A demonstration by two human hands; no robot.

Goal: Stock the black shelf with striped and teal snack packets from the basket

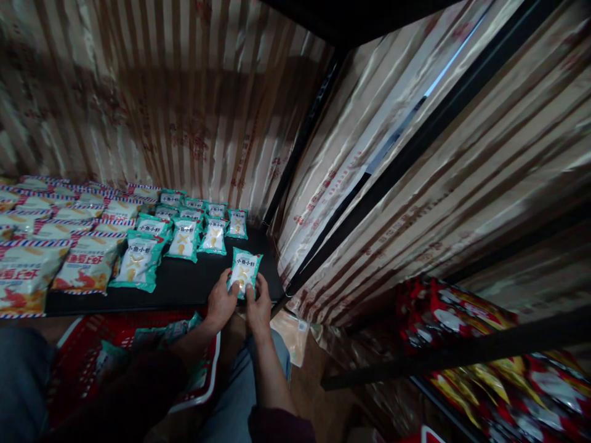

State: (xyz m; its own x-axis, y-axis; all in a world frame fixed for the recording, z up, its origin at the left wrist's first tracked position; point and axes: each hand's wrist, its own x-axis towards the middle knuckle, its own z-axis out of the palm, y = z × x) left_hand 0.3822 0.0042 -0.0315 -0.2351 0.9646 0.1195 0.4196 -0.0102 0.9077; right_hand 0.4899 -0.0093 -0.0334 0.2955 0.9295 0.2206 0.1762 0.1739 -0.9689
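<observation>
Between my two hands a teal-and-white snack bag (245, 267) is held upright, its printed front facing me, over the right end of the black shelf (184, 280). My left hand (222, 301) grips its lower left side, thumb on the front. On the lower right side, my right hand (259, 304) closes in the same way. Rows of matching teal bags (184, 239) stand to the left on the shelf. Below my left forearm is a red basket (215, 363) with several more teal bags (178, 329) inside.
Larger white-and-orange snack bags (87, 261) fill the shelf's left part. Black metal posts (305, 138) rise at the shelf's right corner, with a striped curtain (207, 123) behind. Red and yellow packages (466, 314) lie on a lower rack at the right.
</observation>
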